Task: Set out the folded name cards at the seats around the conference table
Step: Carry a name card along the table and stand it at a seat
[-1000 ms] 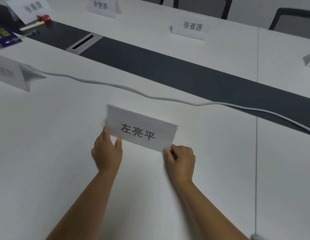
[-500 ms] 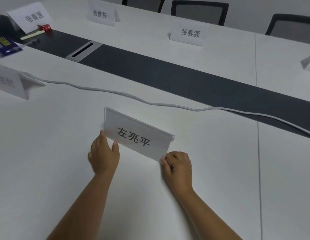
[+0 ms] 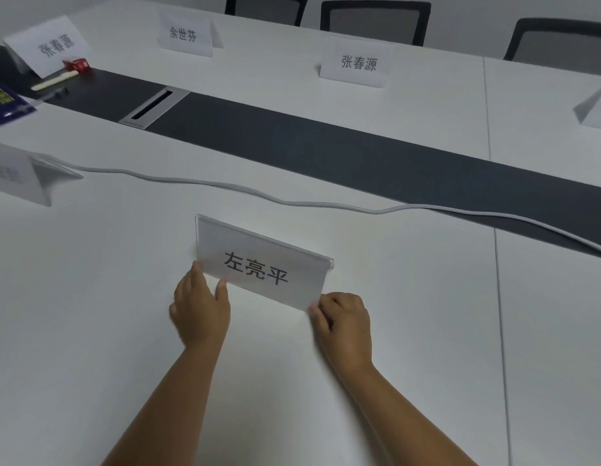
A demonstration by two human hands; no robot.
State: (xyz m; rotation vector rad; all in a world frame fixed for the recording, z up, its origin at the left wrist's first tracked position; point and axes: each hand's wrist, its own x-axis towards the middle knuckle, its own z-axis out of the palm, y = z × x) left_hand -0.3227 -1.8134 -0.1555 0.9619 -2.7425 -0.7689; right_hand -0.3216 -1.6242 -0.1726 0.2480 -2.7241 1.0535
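A folded name card (image 3: 258, 264) with black characters stands on the white conference table (image 3: 90, 314), close in front of me. My left hand (image 3: 199, 309) pinches its lower left corner. My right hand (image 3: 344, 322) grips its lower right corner with curled fingers. Other name cards stand at seats: one at the far left (image 3: 50, 48), one behind the dark strip (image 3: 186, 35), one at the far middle (image 3: 356, 63), one on my left (image 3: 18, 176) and one cut off at the right edge (image 3: 596, 107).
A white cable (image 3: 292, 201) snakes across the table just beyond the held card. A dark centre strip (image 3: 326, 153) holds a metal cable hatch (image 3: 154, 107). Pens, a red item (image 3: 77, 65) and a blue packet (image 3: 4, 102) lie far left. Chairs (image 3: 374, 20) line the far side.
The card and both hands sit slightly lower in view as my head tilted up. The grip on both lower corners is the same.
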